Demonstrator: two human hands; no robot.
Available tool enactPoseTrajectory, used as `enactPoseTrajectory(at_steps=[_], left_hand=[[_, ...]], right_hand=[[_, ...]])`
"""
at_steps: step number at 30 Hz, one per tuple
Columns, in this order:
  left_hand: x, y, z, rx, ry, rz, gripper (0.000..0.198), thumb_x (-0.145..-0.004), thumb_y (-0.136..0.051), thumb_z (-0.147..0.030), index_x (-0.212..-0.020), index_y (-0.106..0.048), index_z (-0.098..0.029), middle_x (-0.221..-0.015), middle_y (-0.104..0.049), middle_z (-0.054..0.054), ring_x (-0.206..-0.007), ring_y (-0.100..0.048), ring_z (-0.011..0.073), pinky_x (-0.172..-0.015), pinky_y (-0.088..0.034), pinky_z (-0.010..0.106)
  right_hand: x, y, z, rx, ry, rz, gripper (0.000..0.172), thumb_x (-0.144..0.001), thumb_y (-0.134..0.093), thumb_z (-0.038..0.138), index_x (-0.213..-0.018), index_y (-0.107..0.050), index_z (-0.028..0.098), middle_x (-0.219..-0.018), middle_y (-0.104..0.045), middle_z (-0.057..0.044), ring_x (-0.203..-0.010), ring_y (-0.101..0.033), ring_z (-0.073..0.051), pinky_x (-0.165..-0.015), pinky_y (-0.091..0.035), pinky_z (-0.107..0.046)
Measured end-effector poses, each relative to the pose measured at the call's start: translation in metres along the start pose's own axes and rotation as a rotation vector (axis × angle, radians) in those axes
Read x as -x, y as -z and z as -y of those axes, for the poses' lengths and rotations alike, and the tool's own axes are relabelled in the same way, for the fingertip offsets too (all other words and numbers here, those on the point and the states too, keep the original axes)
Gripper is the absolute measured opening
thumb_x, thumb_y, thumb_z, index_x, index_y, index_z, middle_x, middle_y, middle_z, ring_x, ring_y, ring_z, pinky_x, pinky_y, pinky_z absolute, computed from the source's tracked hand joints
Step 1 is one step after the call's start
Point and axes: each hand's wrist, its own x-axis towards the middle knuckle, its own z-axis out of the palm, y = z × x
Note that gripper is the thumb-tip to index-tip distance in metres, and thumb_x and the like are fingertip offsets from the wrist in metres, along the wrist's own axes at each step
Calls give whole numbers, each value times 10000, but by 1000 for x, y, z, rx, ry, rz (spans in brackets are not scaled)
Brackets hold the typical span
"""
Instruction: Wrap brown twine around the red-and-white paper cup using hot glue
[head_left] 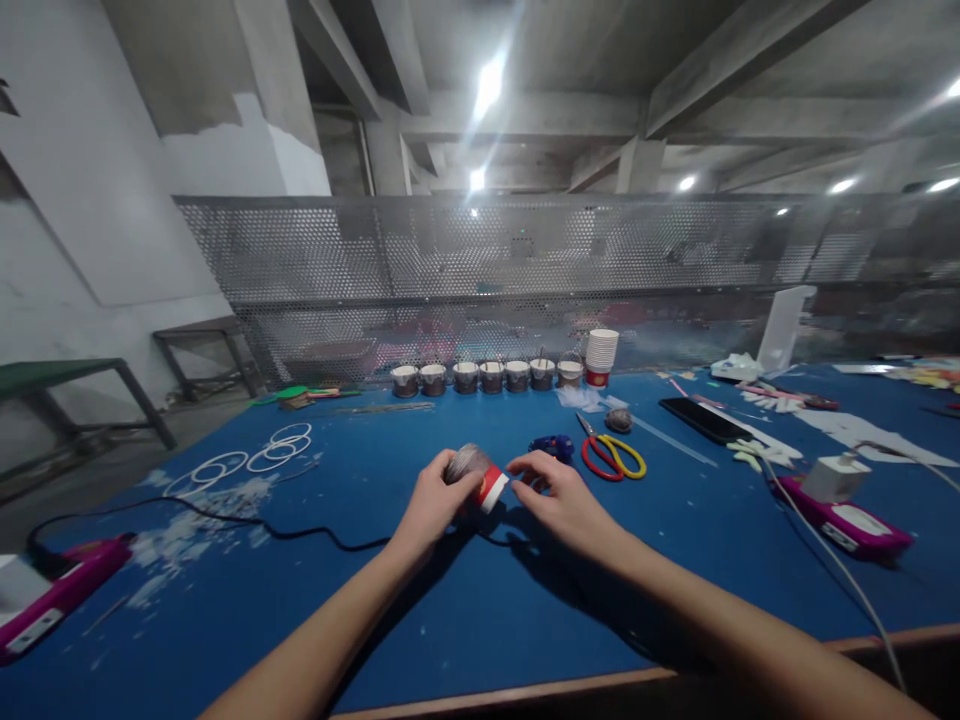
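A paper cup [492,488], red and white at one end and wrapped with grey yarn [466,461] over the rest, is tilted on its side above the table. My left hand [437,497] is closed around it, thumb on the near side. Close by on the right, my right hand [555,492] has its fingers bent and spread apart from the thumb, next to the cup's white end. No held object shows in it. Behind that hand lies a dark blue tool [553,447], partly hidden. Red-and-yellow scissors [611,455] and a grey yarn ball [619,420] are to its right.
Several dark-wrapped cups [491,377] line the back beside a stack of paper cups [602,352]. White rings [277,450] and a black cable [300,533] lie left. A phone [705,420] and a magenta power strip [847,520] lie right. A perforated metal screen [480,250] stands behind.
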Motion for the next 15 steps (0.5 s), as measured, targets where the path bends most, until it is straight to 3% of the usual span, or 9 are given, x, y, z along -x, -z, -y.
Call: enactPoseTrajectory(at_steps=[6, 11, 15], left_hand=[[3, 1, -2, 26, -12, 68, 261, -640, -660, -385, -750, -567, -168, -583, -504, -68, -483, -444, 94, -440, -377, 198], [4, 3, -3, 18, 25, 113, 270, -679, -644, -415, -750, -582, -162, -585, -512, -60, -473, -425, 80, -435, -348, 183], [5, 3, -6, 79, 32, 144, 273, -684, -630, -433, -728, -607, -164, -620, -524, -41, -509, -464, 98, -456, -409, 199]], right_hand=[[-9, -19, -14, 39, 190, -19, 141, -839, -547, 122, -894, -657, 190, -887, -646, -59, -855, -614, -182, -783, -494, -316], [-6, -21, -22, 9, 225, -48, 155, -860, -549, 126, -928, -673, 190, -882, -653, -63, -835, -626, -178, -766, -506, -303], [-4, -21, -27, 24, 259, -58, 165, -870, -551, 135, -969, -675, 182, -893, -665, -70, -826, -634, -175, -758, -513, -295]])
